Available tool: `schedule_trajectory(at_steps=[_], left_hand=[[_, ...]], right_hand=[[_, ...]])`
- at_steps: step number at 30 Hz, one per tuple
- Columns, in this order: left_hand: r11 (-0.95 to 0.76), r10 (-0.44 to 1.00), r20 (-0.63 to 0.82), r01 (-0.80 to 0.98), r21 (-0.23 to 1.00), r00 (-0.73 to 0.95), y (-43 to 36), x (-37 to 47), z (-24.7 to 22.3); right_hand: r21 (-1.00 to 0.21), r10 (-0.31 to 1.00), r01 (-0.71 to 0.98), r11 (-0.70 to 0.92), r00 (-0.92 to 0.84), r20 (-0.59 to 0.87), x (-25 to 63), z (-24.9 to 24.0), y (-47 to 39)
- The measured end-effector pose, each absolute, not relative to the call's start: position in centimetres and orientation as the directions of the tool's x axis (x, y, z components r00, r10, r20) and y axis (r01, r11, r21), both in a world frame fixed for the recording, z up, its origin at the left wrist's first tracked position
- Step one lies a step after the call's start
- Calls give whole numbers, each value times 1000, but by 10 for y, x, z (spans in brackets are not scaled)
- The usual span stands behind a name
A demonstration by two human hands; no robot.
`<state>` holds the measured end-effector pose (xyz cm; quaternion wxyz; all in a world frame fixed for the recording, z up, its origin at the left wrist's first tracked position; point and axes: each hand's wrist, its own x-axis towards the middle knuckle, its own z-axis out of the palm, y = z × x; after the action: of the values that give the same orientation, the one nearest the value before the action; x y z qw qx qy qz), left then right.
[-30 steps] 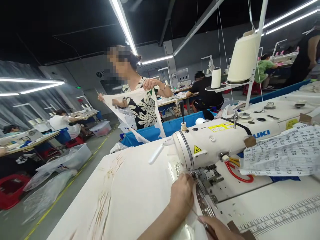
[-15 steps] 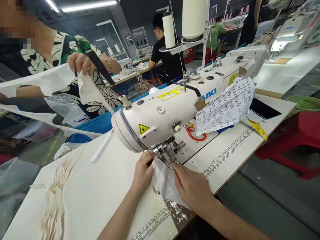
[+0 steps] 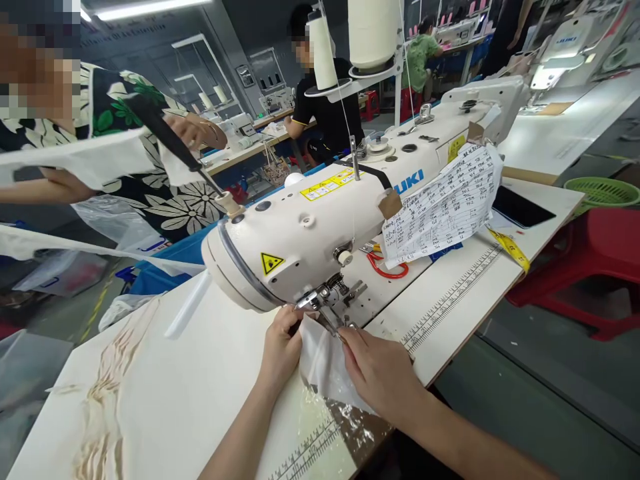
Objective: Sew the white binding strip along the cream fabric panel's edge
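A piece of thin white fabric lies at the needle end of a white sewing machine. My left hand pinches the fabric's left edge just below the presser foot. On the other side, my right hand is closed on the fabric's right edge, its fingertips close to the metal parts by the needle. The fingertips of both hands are partly hidden, and the fabric's top end runs under the machine's metal parts.
Gathered cream fabric strips lie on the table's left side. Behind the machine are red-handled scissors, a handwritten sheet, a phone and a yellow tape measure. Across from me a person in a floral top handles white strips.
The view has shifted slightly, with the machine a little farther left. Across the table, the co-worker's hand and a black-handled tool have moved, the tool now at the machine's top knob. My hands keep their hold.
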<state>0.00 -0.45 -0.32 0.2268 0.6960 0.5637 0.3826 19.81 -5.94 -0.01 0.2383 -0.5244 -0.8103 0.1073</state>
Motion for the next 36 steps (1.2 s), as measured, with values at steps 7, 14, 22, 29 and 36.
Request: schedule_trajectory(at_steps=[7,14,22,29,36], left_hand=[[-262,958,280,612,746,68,-3,-2,-6],[-257,960,272,609,750,69,-4,-2,-6],[-232,966,249,629,742,62,-4,-1,-4],[-229,967,248,641,733,61,-4,-2,-4],[-218,970,236,606,765,51,-4,-2,-6]], right_hand=[[-428,908,804,414,-334,252,197,1,-60],[-445,912,796,409,-338,234,199,1,-60],[-465,907,780,418,-333,256,200,-1,-59],[-469,901,771,431,-339,271,199,-1,-60],[-464,909,782,416,-337,247,198,-1,-58]])
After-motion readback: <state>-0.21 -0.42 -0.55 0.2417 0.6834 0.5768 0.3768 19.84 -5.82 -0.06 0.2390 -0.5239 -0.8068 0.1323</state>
